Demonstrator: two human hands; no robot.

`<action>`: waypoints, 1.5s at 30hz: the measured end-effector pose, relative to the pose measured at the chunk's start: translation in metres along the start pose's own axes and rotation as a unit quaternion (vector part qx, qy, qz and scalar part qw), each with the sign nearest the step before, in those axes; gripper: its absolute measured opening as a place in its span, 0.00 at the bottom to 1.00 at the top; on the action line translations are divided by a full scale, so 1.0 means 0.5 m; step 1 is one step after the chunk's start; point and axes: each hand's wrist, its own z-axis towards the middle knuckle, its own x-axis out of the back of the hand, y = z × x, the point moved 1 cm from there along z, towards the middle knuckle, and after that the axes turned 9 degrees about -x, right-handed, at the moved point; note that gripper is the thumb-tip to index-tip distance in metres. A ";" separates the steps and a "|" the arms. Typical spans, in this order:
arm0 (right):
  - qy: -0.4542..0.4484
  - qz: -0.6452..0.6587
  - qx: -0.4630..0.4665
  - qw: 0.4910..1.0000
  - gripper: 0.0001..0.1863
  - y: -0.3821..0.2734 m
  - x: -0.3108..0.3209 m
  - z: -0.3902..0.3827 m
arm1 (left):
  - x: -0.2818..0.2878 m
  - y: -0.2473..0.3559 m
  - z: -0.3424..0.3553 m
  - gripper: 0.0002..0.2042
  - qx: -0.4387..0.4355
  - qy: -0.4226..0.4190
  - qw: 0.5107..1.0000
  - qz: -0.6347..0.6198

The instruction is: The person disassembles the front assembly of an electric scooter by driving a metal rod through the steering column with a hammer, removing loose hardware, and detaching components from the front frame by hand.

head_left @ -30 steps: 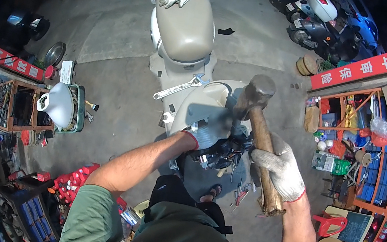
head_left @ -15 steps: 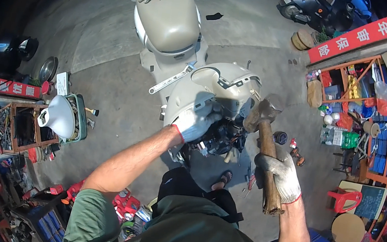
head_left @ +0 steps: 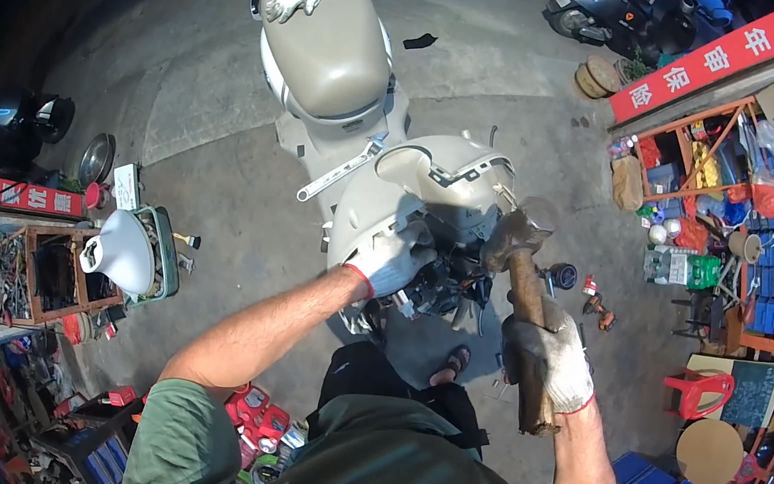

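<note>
In my right hand, gloved in white and grey, the thick wooden handle of a hammer is held tight. Its dull metal head points forward, level with the right side of a beige scooter front. My left hand, also in a white glove, lies against that beige bodywork beside exposed dark parts and wiring. Its fingers are curled in shadow, and what they grip is hidden. A silver adjustable wrench lies across the scooter just beyond my left hand.
A spare glove lies on the scooter seat. On the floor to the right are a drill and a dark round can. Orange shelving with blue bins stands right; a white scooter panel sits left.
The hammer has dropped slightly toward me, with my right hand still around it. My left hand stays at the scooter front. The whole view has shifted a little.
</note>
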 end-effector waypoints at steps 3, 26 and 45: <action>-0.019 -0.006 0.010 1.000 0.24 -0.017 -0.015 -0.008 | -0.024 -0.011 0.002 0.21 0.015 0.004 1.000 -0.026; -0.005 0.133 -0.024 0.991 0.26 0.094 0.050 -0.037 | -0.040 0.002 0.003 0.12 -0.118 0.195 0.973 0.033; 0.124 0.236 -0.082 0.960 0.18 0.459 0.287 -0.020 | -0.051 0.150 0.031 0.14 0.014 0.366 0.797 -0.480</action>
